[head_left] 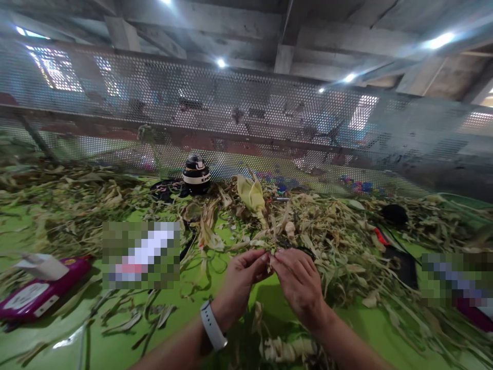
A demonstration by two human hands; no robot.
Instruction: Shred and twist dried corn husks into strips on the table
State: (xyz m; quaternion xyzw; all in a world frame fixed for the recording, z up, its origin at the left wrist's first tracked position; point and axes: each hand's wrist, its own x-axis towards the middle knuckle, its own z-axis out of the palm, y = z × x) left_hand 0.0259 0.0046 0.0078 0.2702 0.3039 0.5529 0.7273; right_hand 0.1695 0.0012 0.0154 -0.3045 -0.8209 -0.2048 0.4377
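My left hand (pixel 243 277), with a white watch band (pixel 213 326) on its wrist, and my right hand (pixel 299 285) meet over the green tabletop. Their fingertips are pinched together on a thin dried leaf strip (pixel 272 252), mostly covered by the fingers. Just beyond them stands a pale yellow-green folded husk piece (pixel 251 194) with a narrowed lower end. Below my hands, near the bottom edge, lies a pale bundle of twisted dried leaf (pixel 287 349), partly hidden by my right forearm.
Heaps of dried leaves (pixel 339 231) cover much of the green table (pixel 200 308). A black jar (pixel 196 174) stands at the back before a perforated metal screen (pixel 246 113). A magenta power strip (pixel 42 295) with a white plug lies left; a dark flat object (pixel 402 264) lies right.
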